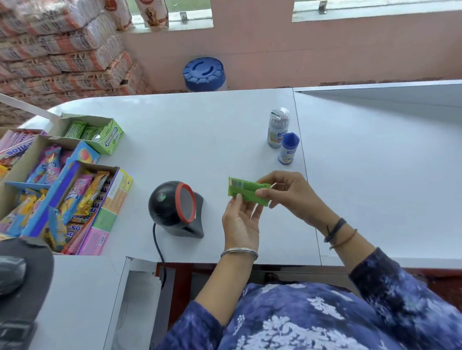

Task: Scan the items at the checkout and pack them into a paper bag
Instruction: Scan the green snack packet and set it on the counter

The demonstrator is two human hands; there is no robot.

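A flat green packet (243, 191) is held above the white counter (208, 127), just right of the black scanner (176, 209) with its red-ringed window. My right hand (288, 195) grips the packet's right end between thumb and fingers. My left hand (241, 223) touches its lower left edge from below with thumb and fingertips. Two small bottles stand farther back on the counter: a clear-capped one (277, 127) and a blue-capped one (289, 148). No paper bag shows in view.
Open cardboard boxes of sweets and gum (62, 179) crowd the counter's left side. A mouse (4, 275) on a dark pad lies at the lower left. A blue-lidded jar (204, 73) and stacked sacks (49, 45) stand behind the counter.
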